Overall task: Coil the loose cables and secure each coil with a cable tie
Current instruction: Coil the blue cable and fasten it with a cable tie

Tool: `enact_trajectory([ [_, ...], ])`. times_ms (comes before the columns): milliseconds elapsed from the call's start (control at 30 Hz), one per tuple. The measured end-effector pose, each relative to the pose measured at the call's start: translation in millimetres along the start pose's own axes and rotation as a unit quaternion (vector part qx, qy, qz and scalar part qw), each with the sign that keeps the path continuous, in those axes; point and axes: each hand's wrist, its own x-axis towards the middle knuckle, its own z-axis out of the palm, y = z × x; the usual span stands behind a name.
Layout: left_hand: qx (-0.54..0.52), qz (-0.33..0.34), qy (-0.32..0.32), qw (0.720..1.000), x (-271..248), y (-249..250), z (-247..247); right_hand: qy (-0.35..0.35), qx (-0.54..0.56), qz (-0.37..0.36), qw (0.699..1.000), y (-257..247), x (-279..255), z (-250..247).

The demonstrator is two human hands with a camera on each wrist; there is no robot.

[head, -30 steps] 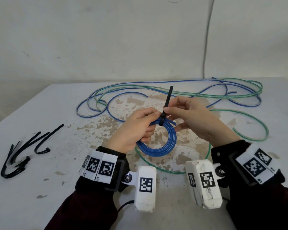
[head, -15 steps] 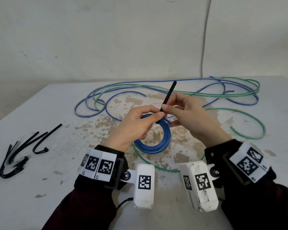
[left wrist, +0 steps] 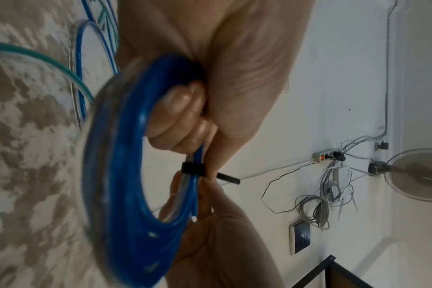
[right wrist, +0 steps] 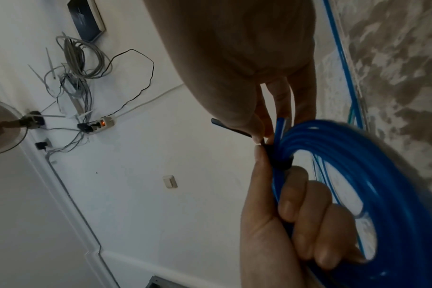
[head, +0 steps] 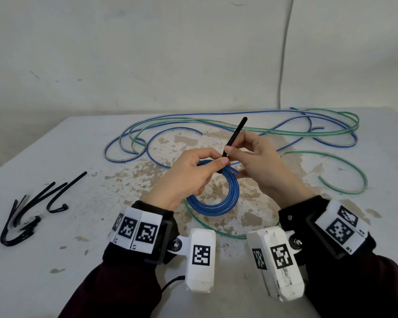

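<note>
A blue cable coil (head: 216,200) hangs just above the table between both hands. My left hand (head: 193,177) grips its upper left side, fingers curled through the ring (left wrist: 126,155), thumb beside the tie. A black cable tie (head: 233,138) is looped round the coil's top (left wrist: 192,169) (right wrist: 280,161). My right hand (head: 257,161) pinches the tie's free tail, which sticks up and to the right. Loose blue cable (head: 216,114) and green cable (head: 345,187) lie spread on the table behind.
Several spare black cable ties (head: 30,210) lie at the table's left side. The white table (head: 55,260) is worn and stained brown in the middle. A plain wall with a thin grey wire (head: 285,49) stands behind.
The tie's tail has tilted from upright toward the right as my right hand draws it through. The coil and both hands have shifted slightly left and up.
</note>
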Motion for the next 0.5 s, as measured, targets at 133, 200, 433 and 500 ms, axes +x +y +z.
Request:
enact_trajectory([
  [133,-0.021,-0.008,0.02,1.0,0.7,-2.8,5.4,-0.041,0.007,0.016,0.999,-4.0,0.0,-5.2],
  [200,-0.025,-0.011,0.016,0.999,1.4,-3.7,4.9,-0.058,0.01,0.016,0.998,-5.0,-0.8,-7.6],
  [433,-0.012,0.013,0.015,1.0,0.4,-0.2,2.2,-0.022,0.033,-0.02,0.999,-6.9,-1.9,-5.4],
  [500,0.006,0.009,0.017,1.0,-0.4,2.4,1.8,-0.018,0.049,-0.013,0.999,-5.9,-1.8,-2.8],
])
